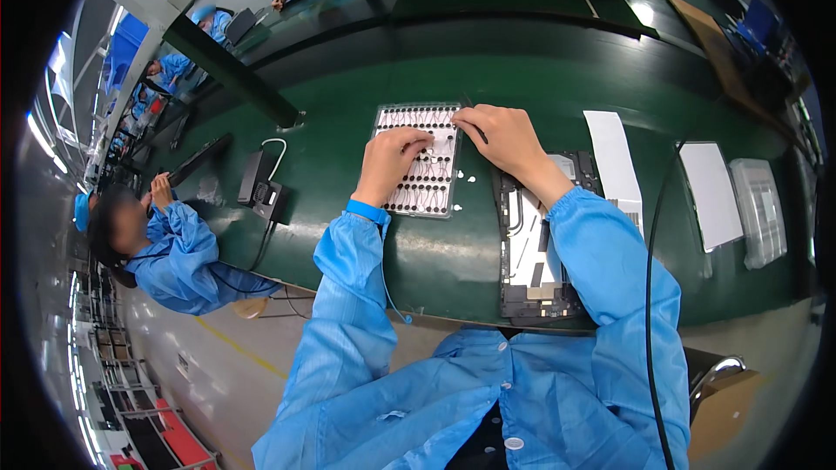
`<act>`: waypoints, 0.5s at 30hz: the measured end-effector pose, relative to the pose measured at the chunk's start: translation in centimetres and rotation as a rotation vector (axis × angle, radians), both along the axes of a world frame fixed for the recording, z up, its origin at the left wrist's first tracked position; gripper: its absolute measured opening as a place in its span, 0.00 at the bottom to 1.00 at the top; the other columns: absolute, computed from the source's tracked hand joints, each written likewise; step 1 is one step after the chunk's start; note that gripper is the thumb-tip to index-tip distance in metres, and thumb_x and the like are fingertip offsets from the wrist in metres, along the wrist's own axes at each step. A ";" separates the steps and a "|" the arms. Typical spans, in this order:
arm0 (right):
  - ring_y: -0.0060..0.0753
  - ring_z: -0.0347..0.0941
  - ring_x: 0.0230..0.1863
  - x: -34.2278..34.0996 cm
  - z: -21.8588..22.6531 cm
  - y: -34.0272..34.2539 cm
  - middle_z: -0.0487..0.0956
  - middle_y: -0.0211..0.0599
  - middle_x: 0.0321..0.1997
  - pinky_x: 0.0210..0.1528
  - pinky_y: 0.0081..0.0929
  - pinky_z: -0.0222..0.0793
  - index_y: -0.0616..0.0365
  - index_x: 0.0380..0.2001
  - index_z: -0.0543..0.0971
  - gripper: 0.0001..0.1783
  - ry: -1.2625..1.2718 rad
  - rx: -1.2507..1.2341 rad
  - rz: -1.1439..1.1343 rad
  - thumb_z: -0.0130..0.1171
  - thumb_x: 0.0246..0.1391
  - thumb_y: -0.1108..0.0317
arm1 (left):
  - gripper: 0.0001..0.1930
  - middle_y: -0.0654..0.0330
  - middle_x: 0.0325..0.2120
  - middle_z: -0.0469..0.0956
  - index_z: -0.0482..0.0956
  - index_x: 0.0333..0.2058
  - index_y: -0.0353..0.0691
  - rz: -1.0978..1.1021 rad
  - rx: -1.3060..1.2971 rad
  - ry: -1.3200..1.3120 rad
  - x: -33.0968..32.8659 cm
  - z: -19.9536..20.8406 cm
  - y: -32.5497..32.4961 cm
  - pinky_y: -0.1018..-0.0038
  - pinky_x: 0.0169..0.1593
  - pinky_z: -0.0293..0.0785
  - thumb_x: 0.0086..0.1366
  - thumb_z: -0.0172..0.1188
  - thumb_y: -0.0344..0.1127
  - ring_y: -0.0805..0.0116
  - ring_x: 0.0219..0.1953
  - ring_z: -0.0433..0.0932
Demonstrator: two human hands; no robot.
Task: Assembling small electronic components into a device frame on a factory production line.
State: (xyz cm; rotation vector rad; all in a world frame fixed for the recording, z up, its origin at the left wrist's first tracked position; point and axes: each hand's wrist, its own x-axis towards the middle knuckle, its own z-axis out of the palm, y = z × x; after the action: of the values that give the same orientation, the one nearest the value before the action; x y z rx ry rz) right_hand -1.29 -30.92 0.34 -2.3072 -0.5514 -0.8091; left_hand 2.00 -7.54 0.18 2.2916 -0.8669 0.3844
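Because both hands work over the tray [427, 213], it sits straight ahead on the green bench [331, 244], likely so neither arm has to stretch. Rows of small black round parts [423, 180] with leads fill it; the spacing probably keeps leads untangled and each one easy to pick.

Left hand [390, 157] is over the tray's middle, thumb and fingers bunched close; can't tell if anything is between them. Right hand [502, 132] is at the tray's upper right corner, fingertips drawn together, angled in from the side, maybe to leave the left room. Thin dark shape by them, can't tell if gripped.

Opened device chassis [515, 265] lies right of the tray, nearer the body, under the right forearm: short reach between the two, presumably. Loose white bits [471, 178] just beside tray's right edge. Blue wristband [366, 211], below tray's left side, has a cord, perhaps for static.
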 end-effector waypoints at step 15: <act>0.32 0.78 0.26 -6.3 6.2 -7.5 0.83 0.34 0.32 0.30 0.28 0.73 0.52 0.41 0.82 0.09 0.170 0.090 -0.067 0.61 0.60 0.61 | 0.09 0.60 0.37 0.84 0.83 0.41 0.31 -0.224 -0.668 0.430 -4.8 4.2 -12.4 0.84 0.42 0.75 0.63 0.68 0.26 0.79 0.37 0.81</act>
State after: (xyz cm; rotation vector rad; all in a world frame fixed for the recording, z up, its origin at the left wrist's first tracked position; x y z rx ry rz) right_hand -7.64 -38.39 6.59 -2.2942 -0.3568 -0.6472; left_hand -2.81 -19.91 4.38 1.5570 -0.6375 0.0529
